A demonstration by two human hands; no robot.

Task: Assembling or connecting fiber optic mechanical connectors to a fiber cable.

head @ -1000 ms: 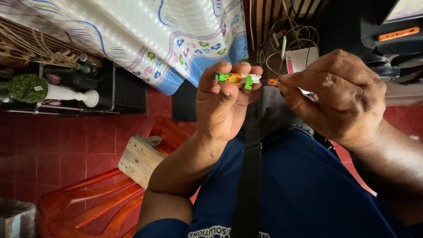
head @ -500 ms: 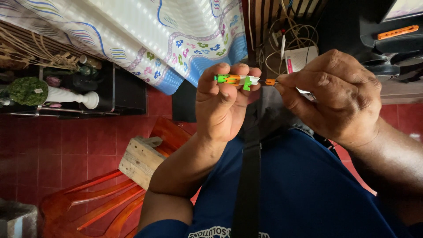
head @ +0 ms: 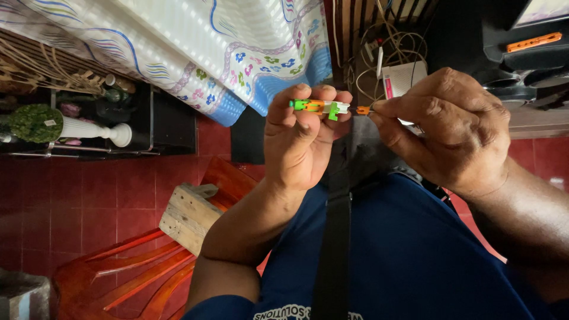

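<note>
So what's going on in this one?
A person holds a small green, orange and white connector up in the fingertips of the left hand. The right hand pinches a small orange piece at the connector's end. Behind them are a patterned cloth and a tangle of cables.

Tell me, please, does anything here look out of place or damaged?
Nothing stands out. The left hand pinches a small green and orange connector level, and the right hand holds its orange end; neither looks broken.
</note>
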